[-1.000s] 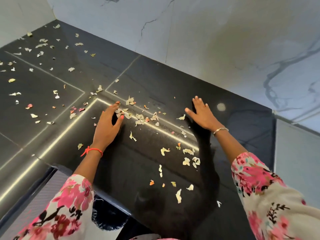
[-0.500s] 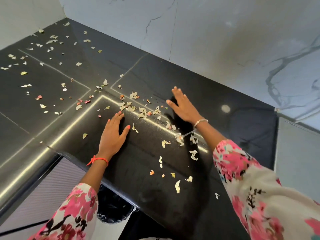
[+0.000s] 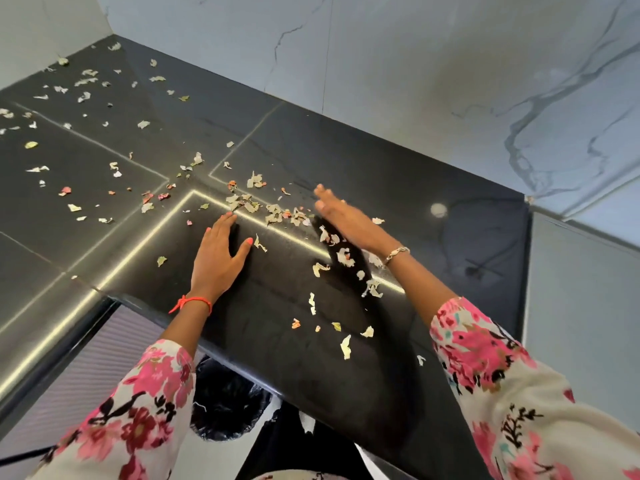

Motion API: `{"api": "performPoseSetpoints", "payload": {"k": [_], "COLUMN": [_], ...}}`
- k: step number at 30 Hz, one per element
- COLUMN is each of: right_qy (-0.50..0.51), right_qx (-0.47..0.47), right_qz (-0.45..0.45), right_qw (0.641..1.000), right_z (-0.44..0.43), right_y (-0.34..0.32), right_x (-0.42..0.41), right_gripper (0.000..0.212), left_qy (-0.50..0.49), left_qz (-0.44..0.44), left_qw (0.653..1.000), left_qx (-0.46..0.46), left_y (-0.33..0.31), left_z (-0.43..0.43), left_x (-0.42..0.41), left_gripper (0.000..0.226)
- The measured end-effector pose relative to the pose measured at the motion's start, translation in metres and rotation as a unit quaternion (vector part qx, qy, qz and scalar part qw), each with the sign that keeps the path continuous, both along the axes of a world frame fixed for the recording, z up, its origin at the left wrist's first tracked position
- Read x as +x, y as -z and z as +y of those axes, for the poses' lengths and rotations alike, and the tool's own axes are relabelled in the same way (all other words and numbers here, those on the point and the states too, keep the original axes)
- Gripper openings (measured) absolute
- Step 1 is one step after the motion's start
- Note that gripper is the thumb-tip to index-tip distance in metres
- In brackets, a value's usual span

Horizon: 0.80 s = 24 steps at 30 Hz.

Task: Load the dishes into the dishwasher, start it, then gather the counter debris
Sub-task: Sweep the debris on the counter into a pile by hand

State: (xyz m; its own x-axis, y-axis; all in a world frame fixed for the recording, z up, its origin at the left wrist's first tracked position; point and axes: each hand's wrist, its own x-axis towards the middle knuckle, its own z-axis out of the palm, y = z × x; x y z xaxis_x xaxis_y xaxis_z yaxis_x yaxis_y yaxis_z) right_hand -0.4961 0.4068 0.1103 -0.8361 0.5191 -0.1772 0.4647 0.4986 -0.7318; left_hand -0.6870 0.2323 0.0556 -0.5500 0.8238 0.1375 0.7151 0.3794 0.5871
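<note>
black counter (image 3: pixel 433 209) strewn with debris (image 3: pixel 277 213), left hand (image 3: pixel 216 252) flat, right hand (image 3: pixel 346 216) edge-down, both open-fingered

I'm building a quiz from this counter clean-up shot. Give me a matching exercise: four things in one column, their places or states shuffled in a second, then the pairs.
Column one
1. left hand
2. right hand
3. black bin bag
4. red string

Column two
A. under the counter edge
B. palm down on the counter
C. blurred, beside the heaped scraps
D. worn just behind the left hand

Pairs: 1-B, 2-C, 3-A, 4-D
</note>
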Motion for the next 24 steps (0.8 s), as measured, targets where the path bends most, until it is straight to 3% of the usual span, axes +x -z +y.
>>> {"api": "performPoseSetpoints", "payload": {"k": [2,5,7,9,13,18,24], "right_qy": [0.090,0.142,0.114,0.069,-0.008,0.174,0.319], "right_qx": [0.033,0.060,0.089,0.100,-0.025,0.003,0.087], "right_qz": [0.020,-0.078,-0.140,-0.142,-0.082,0.016,-0.162], "right_qw": [0.995,0.985,0.980,0.982,0.996,0.985,0.930], "right_z": [0.009,0.018,0.006,-0.018,-0.070,-0.098,-0.158], "right_y": [-0.002,0.016,0.032,0.037,0.012,-0.020,0.040], "right_x": [0.021,0.054,0.066,0.066,0.073,0.124,0.150], "right_gripper": [0.057,0.065,0.069,0.067,0.059,0.061,0.084], "left_qy": [0.003,-0.018,-0.029,-0.018,-0.013,-0.003,-0.001], "left_qz": [0.014,0.031,0.019,0.035,0.042,0.022,0.018], "left_qw": [1.000,0.999,0.999,0.999,0.999,0.999,1.000], "left_qx": [-0.006,-0.013,-0.016,-0.023,-0.024,-0.024,-0.025], "left_y": [-0.001,-0.002,-0.001,0.003,0.005,0.005,0.002], "left_z": [-0.001,-0.006,-0.013,-0.020,-0.032,-0.034,-0.034], "left_x": [0.002,0.013,0.025,0.035,0.044,0.043,0.042], "left_gripper": [0.056,0.056,0.056,0.057,0.056,0.055,0.055]}}
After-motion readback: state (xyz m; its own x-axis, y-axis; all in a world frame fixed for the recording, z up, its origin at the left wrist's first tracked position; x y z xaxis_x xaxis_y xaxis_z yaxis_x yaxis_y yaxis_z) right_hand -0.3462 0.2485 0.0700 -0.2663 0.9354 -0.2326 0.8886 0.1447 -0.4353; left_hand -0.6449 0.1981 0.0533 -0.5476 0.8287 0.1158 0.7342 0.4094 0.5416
